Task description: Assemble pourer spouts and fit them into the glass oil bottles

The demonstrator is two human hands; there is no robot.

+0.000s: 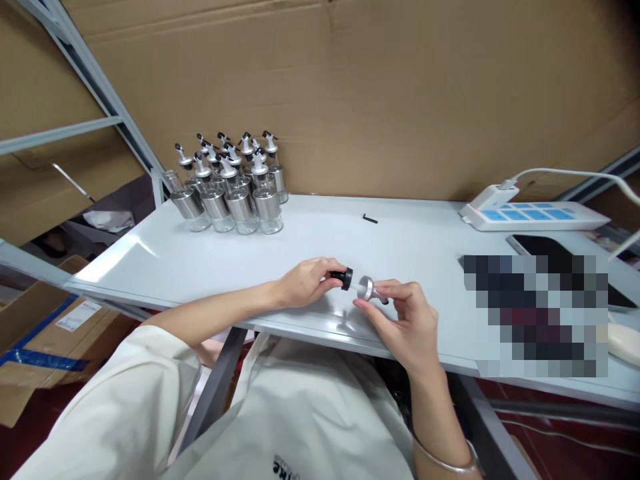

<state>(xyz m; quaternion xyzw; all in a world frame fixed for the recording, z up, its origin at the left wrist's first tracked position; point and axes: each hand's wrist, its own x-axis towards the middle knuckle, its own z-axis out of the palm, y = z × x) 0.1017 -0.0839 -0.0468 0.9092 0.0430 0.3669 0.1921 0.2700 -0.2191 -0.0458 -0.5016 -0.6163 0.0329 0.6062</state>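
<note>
Over the front part of the white table, my left hand pinches a black stopper by its narrow end. My right hand grips a silver pourer top with its spout pointing right. A short clear tube shows between the stopper and the pourer's round collar; whether the parts are joined I cannot tell. At the back left stand several glass oil bottles with steel sleeves, most topped with silver and black pourers. The front-left bottle has no pourer on it.
A small black bent piece lies near the back of the table. On the right are a white power strip with a charger plugged in, a phone and a blurred-out item. Cardboard stands behind; a metal frame is at left.
</note>
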